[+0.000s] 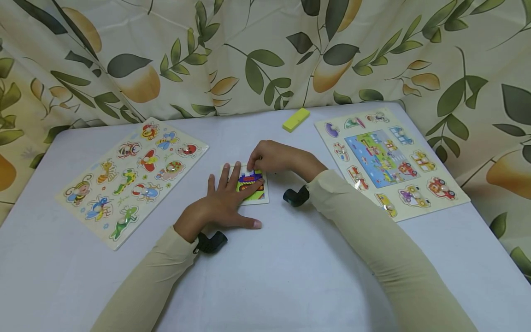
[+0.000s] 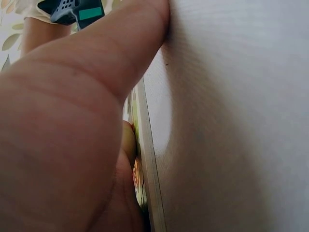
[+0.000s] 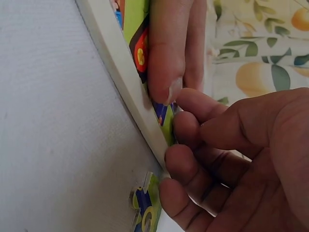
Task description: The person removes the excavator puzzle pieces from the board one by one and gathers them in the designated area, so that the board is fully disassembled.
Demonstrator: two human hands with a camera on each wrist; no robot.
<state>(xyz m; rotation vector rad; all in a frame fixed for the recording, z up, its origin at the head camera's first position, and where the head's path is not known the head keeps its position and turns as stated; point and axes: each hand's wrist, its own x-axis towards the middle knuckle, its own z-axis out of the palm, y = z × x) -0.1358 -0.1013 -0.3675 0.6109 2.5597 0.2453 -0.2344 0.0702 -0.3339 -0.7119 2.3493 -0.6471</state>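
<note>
A small picture puzzle board [image 1: 259,201] with a pale border lies flat mid-table, its bright picture partly covered. My left hand [image 1: 221,203] rests on it with fingers spread and straight; the thumb reaches past its near edge onto the cloth. At the board's far edge is my right hand [image 1: 275,157], fingers curled, thumb close to the index finger. In the right wrist view its fingertips [image 3: 181,162] meet the board's edge beside a left fingertip; I cannot tell whether they pinch a piece. A loose jigsaw piece [image 3: 147,205], green and blue, lies beside the board by the right little finger.
An insect peg puzzle [image 1: 137,180] lies on the left and a vehicle puzzle board [image 1: 398,196] on the right. A yellow-green block [image 1: 296,120] sits near the back edge. Behind the white-covered table [image 1: 265,276] hangs a leaf-print curtain [image 1: 265,55].
</note>
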